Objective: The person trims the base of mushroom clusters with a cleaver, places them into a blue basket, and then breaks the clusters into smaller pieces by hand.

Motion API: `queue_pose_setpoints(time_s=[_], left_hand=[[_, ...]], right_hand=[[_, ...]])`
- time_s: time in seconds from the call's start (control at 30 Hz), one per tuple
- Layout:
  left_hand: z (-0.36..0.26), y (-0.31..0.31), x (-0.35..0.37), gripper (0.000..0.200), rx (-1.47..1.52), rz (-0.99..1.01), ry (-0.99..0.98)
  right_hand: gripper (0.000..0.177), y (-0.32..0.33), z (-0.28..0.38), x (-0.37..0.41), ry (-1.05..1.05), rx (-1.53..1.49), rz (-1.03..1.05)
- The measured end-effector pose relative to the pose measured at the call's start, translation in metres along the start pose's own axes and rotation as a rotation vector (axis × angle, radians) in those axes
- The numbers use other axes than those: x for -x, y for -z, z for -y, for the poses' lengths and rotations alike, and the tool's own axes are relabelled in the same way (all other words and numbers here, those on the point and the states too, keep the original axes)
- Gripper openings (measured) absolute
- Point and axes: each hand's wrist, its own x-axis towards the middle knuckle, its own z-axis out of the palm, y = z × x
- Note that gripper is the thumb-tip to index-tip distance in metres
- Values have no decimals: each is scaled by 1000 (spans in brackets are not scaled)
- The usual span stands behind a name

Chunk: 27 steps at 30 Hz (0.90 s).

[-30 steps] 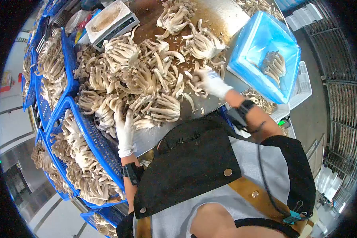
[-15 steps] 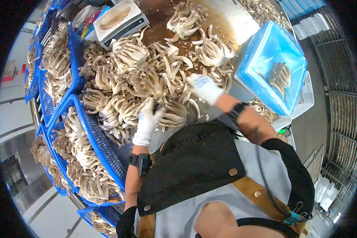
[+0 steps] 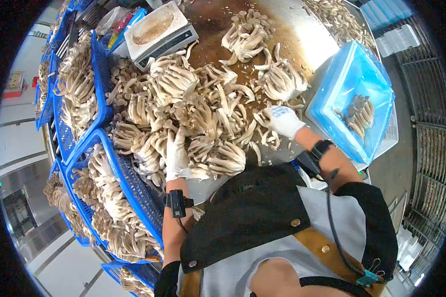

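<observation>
Since the earlier frame, the left hand [image 3: 176, 151] was moved up onto the mushroom pile [image 3: 203, 104], and the right hand [image 3: 281, 120] was shifted to its near edge. The left hand was laid flat, fingers stretched, nothing gripped. The right hand was curled, but whether a bunch was held could not be told. The pile was spread on the table [image 3: 302, 29], between a blue crate [image 3: 134, 183] and a lined bin [image 3: 342, 79]. Sorting seemed to be in hand, and the next move would call for one bunch to be separated gently.

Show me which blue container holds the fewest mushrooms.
The light-blue plastic-lined bin on the person's right: it holds just one small beige mushroom cluster, whereas the dark-blue mesh plastic baskets on the left are heaped full.
</observation>
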Motion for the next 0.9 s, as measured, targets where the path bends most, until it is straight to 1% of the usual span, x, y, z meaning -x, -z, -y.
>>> queue_pose_setpoints(time_s=[0.03, 0.07, 0.13, 0.17, 0.2, 0.23, 0.3, 0.33, 0.37, 0.4, 0.43, 0.5, 0.53, 0.57, 0.63, 0.67, 0.73, 0.77, 0.8, 0.83, 0.87, 0.9], left_hand=[[-12, -7, -2, 68, 259, 7, 90], [-8, -5, -7, 73, 301, 65, 75], [1, 6, -16, 73, 254, 172, 100], [4, 11, -19, 73, 231, 224, 113], [-9, 14, -19, 72, 113, 255, 191], [1, 18, -23, 72, 155, 336, 172], [-9, 8, -12, 75, 316, 330, 294], [-37, 0, -1, 76, 393, 320, 468], [-27, -2, 5, 73, 152, 325, 303], [-17, -4, 10, 71, -99, 296, 149], [-17, -9, 16, 70, -667, 224, -184], [0, -19, 32, 70, -637, 201, -391], [-8, -29, 40, 66, -783, 145, -448], [-18, -40, 43, 64, -670, 80, -525], [-8, -43, 45, 62, -483, 162, -360], [-6, -43, 46, 61, -573, 142, -445], [-4, -41, 48, 61, -756, 104, -614], [-3, -40, 47, 60, -730, 96, -605], [0, -38, 44, 59, -704, 89, -598], [2, -36, 44, 58, -676, 85, -587], [3, -36, 42, 57, -657, 119, -575], [4, -37, 44, 57, -663, 101, -568]], right_hand=[[36, 9, -2, 3, 13, -57, -49], [39, 19, -4, -8, -3, -186, 73], [37, 76, 24, -27, -52, -413, 111], [35, 91, 38, -40, -76, -528, 129], [40, 85, 41, -58, -37, -640, 61], [44, 76, 44, -75, -12, -656, -28], [51, 39, 43, -126, 57, -649, -88], [53, 37, 49, -147, 47, -643, -30], [55, 35, 53, -163, 39, -636, 29], [53, 25, 53, -173, 117, -571, 10], [45, 22, 59, -178, 194, -430, -25], [41, 18, 68, -186, 278, -256, 140], [35, 19, 76, -182, 307, -196, 108], [33, 10, 80, -183, 315, -107, 86], [28, -3, 91, -185, 330, 72, 37], [23, -9, 95, -186, 351, 120, -7], [22, -13, 104, -195, 292, 133, 104], [21, -13, 106, -198, 260, 141, 155], [21, -4, 99, -193, 362, 66, 134], [22, 7, 93, -190, 389, 57, 188], [28, 17, 83, -187, 371, 79, 305], [38, 25, 74, -183, 355, 106, 423]])
